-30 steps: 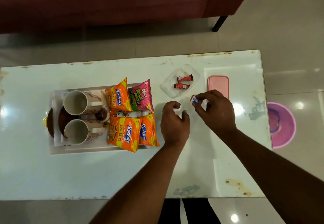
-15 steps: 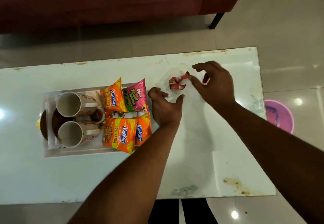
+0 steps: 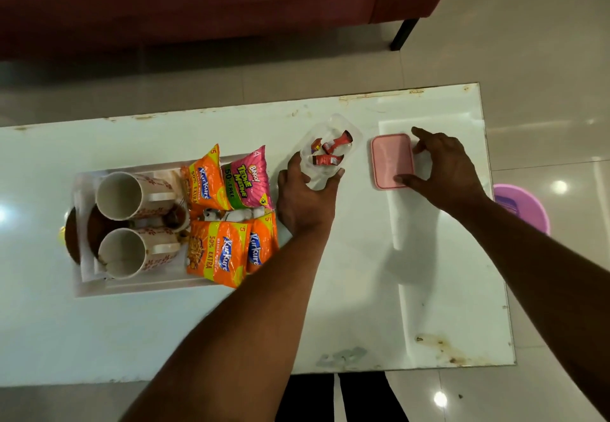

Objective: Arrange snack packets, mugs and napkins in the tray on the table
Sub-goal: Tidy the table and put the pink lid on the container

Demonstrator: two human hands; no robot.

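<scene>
A white tray (image 3: pixel 99 284) on the table holds two white mugs (image 3: pixel 127 195) lying on their sides, orange and pink snack packets (image 3: pixel 227 184) and white napkins (image 3: pixel 237 214) between the packets. Right of the tray my left hand (image 3: pixel 303 200) grips a clear plastic box (image 3: pixel 330 151) with three small red sachets inside. My right hand (image 3: pixel 445 167) rests its fingers on the right edge of a pink lid (image 3: pixel 391 161) that lies flat on the table.
Brown round coasters (image 3: pixel 71 237) sit at the tray's left end. A maroon sofa (image 3: pixel 198 2) stands beyond the table. A purple tub (image 3: pixel 525 207) is on the floor past the table's right edge. The table top (image 3: pixel 363 289) has stains near its front right.
My right hand dropped a small sachet into the clear box, then moved right onto the pink lid. My left hand moved up and took hold of the box.
</scene>
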